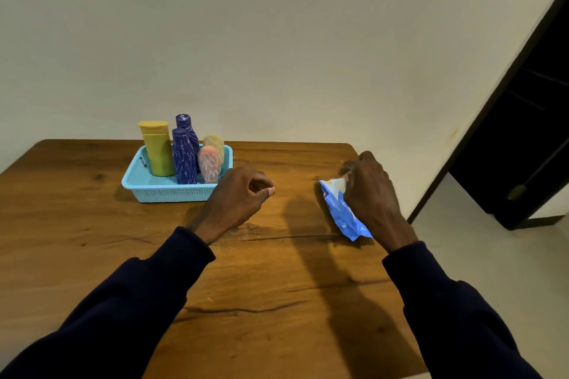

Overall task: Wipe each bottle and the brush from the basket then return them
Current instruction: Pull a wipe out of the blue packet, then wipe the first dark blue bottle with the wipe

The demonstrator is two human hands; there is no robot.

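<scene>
Blue basket on wooden table, far left, holds yellow bottle and two purple bottles, upright. Left hand loosely curled, empty, just beside basket. Right hand pinches blue wipes pack.

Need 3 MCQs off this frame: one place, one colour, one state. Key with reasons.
1. The basket is: A red B light blue C black
2. The wipes pack lies: A in the basket B on the floor C on the table, right of the basket
3. The left hand: A holds nothing B pinches the wipes pack C lies flat on the basket
Key: B, its mesh wall is light blue; C, it rests on the wood under the right hand; A, its fingers curl loosely round air.
</scene>
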